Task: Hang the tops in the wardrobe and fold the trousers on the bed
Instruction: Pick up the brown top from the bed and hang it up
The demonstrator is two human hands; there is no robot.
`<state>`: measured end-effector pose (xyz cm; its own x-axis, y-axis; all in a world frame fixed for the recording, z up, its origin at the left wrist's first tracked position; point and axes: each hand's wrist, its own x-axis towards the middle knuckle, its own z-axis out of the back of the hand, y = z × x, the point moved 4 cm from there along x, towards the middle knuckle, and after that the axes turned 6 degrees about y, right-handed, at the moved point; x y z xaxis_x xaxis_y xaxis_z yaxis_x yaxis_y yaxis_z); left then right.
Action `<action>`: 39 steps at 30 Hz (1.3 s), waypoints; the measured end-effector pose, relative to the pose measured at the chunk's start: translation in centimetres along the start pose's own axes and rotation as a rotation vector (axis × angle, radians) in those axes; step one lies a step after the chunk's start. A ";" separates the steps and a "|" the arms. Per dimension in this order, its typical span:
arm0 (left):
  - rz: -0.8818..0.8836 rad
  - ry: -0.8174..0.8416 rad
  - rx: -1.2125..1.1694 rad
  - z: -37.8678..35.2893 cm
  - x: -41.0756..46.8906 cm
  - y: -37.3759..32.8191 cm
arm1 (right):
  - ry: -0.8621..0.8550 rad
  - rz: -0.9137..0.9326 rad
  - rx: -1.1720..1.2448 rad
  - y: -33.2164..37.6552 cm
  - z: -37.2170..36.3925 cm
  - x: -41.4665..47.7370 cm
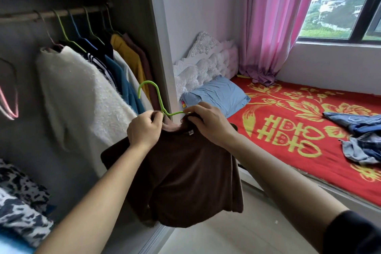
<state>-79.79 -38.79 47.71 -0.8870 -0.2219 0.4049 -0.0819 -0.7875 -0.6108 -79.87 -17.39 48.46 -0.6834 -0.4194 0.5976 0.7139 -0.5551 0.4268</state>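
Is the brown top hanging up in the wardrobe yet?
Not yet. The left hand and right hand hold the brown top and its green hanger, whose hook is free below the rail.

A: Light source?
B: Daylight from the window [338,6], upper right. Soft, no hard shadows. Bed [288,130] bright, wardrobe [24,140] interior dim.
A: Glare?
B: None. Outdoor view slightly washed out.
A: Sharpness?
B: Centre sharp. Left edge smeared, pink hanger [9,97] blurred. Wide-angle bowing along window frame and wardrobe side.
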 end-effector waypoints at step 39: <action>0.336 0.101 -0.763 4.3 -0.1 5.0 | 0.501 -0.376 -0.084 -5.5 1.3 -0.6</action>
<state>-78.17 -45.22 47.54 -0.9527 -0.2936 0.0784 -0.0586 -0.0758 -0.9954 -83.19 -13.22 46.65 -0.8885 -0.4586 0.0182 0.4103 -0.7759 0.4791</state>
